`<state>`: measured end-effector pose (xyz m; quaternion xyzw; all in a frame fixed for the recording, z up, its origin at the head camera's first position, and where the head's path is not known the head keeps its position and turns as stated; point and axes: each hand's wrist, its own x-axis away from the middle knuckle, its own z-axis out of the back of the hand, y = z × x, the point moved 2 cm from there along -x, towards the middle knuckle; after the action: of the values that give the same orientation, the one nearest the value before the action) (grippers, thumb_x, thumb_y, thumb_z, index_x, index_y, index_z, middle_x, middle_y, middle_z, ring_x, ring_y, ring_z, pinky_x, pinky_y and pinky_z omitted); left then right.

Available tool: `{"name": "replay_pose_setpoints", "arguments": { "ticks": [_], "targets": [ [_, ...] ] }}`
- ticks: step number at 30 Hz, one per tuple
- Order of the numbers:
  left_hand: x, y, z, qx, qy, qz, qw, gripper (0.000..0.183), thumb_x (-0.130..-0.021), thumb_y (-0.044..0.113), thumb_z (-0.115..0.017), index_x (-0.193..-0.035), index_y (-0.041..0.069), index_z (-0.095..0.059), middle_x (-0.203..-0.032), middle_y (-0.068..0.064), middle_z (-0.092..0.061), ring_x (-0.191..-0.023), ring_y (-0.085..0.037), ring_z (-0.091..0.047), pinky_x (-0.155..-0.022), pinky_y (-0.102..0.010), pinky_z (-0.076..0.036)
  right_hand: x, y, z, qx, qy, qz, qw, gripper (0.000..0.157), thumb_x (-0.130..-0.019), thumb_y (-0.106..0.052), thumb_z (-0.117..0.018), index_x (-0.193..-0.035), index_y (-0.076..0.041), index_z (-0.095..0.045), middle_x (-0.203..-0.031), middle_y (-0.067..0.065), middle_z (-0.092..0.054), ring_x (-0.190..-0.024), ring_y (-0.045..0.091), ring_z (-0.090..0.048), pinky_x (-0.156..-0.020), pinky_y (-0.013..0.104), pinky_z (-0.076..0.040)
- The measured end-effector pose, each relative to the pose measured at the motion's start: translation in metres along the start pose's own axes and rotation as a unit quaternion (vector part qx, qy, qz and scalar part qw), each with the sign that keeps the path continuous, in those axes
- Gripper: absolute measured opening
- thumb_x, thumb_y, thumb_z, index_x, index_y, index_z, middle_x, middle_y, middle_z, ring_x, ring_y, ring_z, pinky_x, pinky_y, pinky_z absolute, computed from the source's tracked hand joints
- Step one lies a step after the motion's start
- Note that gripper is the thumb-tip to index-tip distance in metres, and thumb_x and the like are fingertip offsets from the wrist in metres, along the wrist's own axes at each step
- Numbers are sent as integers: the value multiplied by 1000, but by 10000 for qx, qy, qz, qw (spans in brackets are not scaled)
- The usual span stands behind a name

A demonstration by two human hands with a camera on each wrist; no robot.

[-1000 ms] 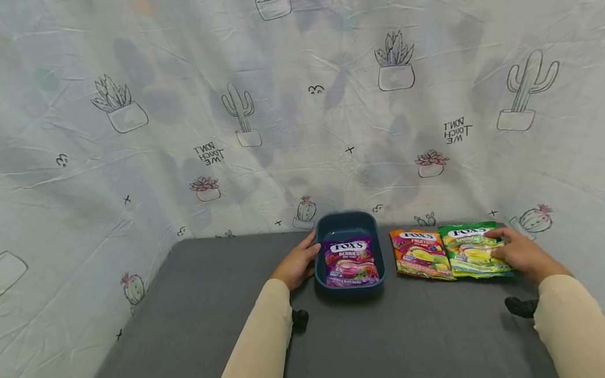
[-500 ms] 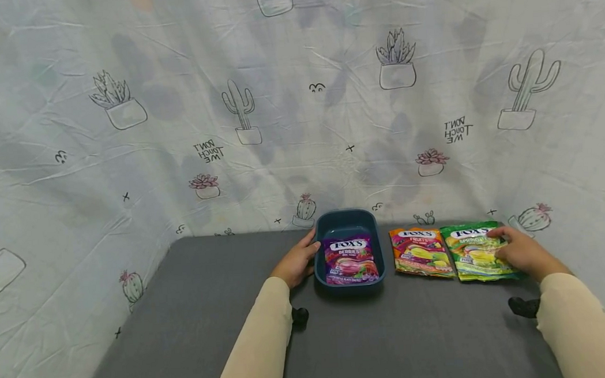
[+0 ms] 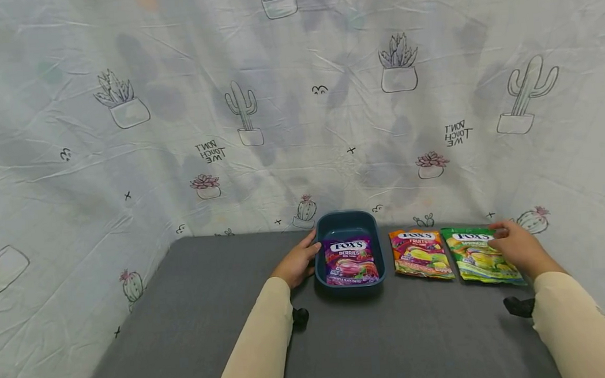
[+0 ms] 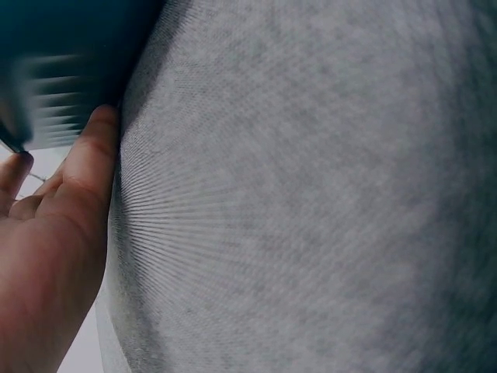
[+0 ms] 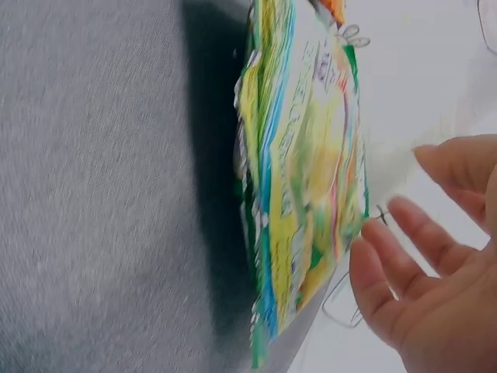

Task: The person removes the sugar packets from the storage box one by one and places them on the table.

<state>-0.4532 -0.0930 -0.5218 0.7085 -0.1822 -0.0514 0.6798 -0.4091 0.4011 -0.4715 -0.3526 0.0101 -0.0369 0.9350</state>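
Note:
A dark blue plastic bin (image 3: 351, 288) stands at the back of the table with a purple Fox's Berries candy packet (image 3: 351, 261) lying inside. My left hand (image 3: 295, 264) rests against its left side, and in the left wrist view the fingers (image 4: 92, 151) reach straight along the bin wall (image 4: 85, 54). To the right lies a green Fox's Spring candy packet (image 3: 478, 256). Over its right edge hovers my right hand (image 3: 521, 248); the right wrist view shows its fingers (image 5: 415, 241) loosely spread beside the green packet (image 5: 311, 171), apparently not gripping it.
An orange Fox's Fruits candy packet (image 3: 421, 254) lies between the bin and the green packet. A grey cloth (image 3: 395, 339) covers the table. A white cactus-print curtain (image 3: 350, 116) hangs right behind the table.
The green packet has shifted slightly right and turned a little, leaving a gap beside the orange one. My right hand has lifted off its face toward the upper right. The left hand stays put.

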Motion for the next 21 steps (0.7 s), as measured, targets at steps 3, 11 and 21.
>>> {"name": "replay_pose_setpoints", "arguments": {
  "ticks": [3,11,21],
  "targets": [
    [-1,-1,0,52,-2,-4,10000,58,-101,36,-47,-153,35,-22,-148,-5,-38,-129,-26,-41,-98,-52,-39,0,-9,-5,-116,51,254,9996,54,-97,-24,-54,-139,5,-37,-126,35,-43,-105,47,-49,-71,49,-50],
    [0,-1,1,74,-38,-3,10000,56,-102,33,-45,-153,36,-22,-148,-5,-37,-129,-26,-41,-98,-52,-39,-6,-36,-19,-436,-179,612,9970,58,-99,-35,-52,-142,0,-36,-127,31,-46,-104,43,-54,-74,47,-52],
    [-2,-2,1,91,-70,-23,9999,55,-102,34,-45,-153,36,-23,-147,-4,-39,-128,-25,-43,-98,-52,-39,-8,-70,-39,-1080,-469,712,9905,58,-100,-32,-51,-146,-4,-29,-132,34,-41,-91,46,-56,-64,50,-51]
  ]
}}
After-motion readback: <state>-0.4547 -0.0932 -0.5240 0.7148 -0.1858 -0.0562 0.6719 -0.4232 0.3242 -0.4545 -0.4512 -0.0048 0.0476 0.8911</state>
